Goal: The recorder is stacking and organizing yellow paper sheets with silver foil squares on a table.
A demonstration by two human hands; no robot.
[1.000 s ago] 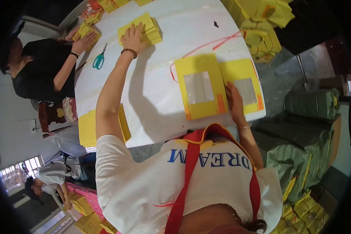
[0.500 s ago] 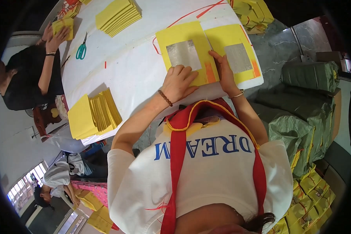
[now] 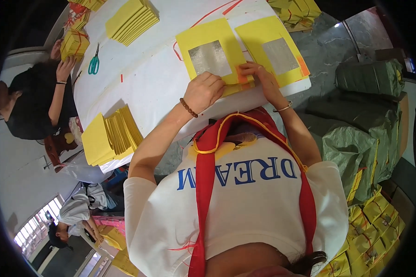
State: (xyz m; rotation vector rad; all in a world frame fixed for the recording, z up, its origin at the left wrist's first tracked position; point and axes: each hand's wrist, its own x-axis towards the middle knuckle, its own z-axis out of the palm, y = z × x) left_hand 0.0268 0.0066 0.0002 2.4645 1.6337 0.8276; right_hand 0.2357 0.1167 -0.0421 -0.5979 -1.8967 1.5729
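Note:
A yellow paper sheet (image 3: 189,34) with a silver square and an orange patch lies before me at the table's near edge, its near edge turned up in a narrow fold. My left hand (image 3: 203,94) has its fingers curled closed on the left end of that fold. At the right end, by the orange patch, my right hand (image 3: 262,83) grips the sheet with bent fingers; its thumb is mostly hidden. Just right of it lies a second yellow stack or sheet (image 3: 259,30) with its own silver square and orange patch, partly covered by my right hand.
On the white table (image 3: 148,83) are teal scissors (image 3: 94,63), a fanned yellow stack (image 3: 113,136), a far yellow stack (image 3: 131,22) and red ribbon (image 3: 208,15). A co-worker in black (image 3: 37,104) handles a tied yellow bundle at left. Green sacks (image 3: 356,147) stand right.
The near edge of the sheet is now folded up. My right hand has moved left over the orange patch, and my left hand has shifted slightly left. The co-worker's yellow bundle has been turned.

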